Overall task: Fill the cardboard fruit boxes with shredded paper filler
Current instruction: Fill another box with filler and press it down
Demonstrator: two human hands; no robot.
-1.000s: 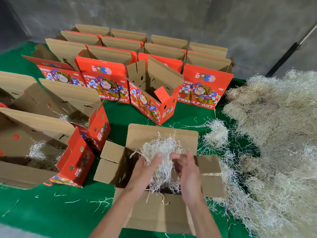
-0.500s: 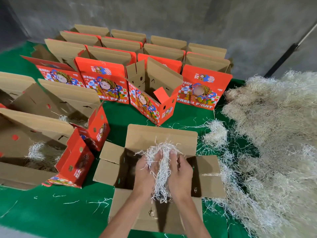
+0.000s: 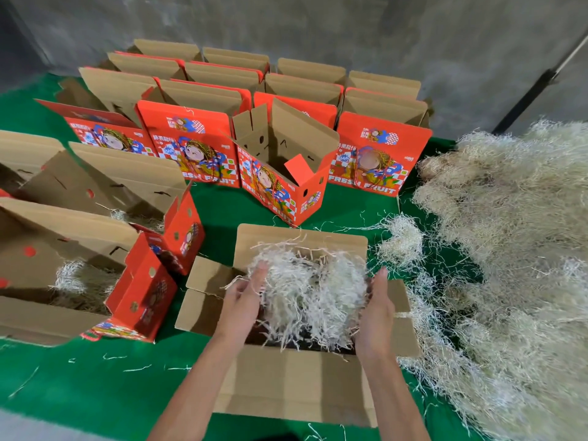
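Observation:
An open cardboard box (image 3: 296, 380) lies in front of me with its flaps spread out. A loose clump of white shredded paper (image 3: 305, 288) spreads across its opening. My left hand (image 3: 243, 300) touches the clump's left side with straight, relaxed fingers. My right hand (image 3: 375, 310) flanks the clump's right side, fingers extended. A big heap of shredded paper (image 3: 509, 249) covers the table to the right. Two boxes on the left (image 3: 79, 249) have filler inside.
Several upright red fruit boxes (image 3: 191, 144) stand in rows at the back, one open box (image 3: 280, 167) turned at an angle just beyond mine. A small tuft of filler (image 3: 401, 240) and stray strands lie on the green cloth (image 3: 95, 377). A dark pole (image 3: 534, 90) leans at right.
My hands were pressed together around a narrow bunch of filler; they have moved apart and the bunch has spread wide over the box opening.

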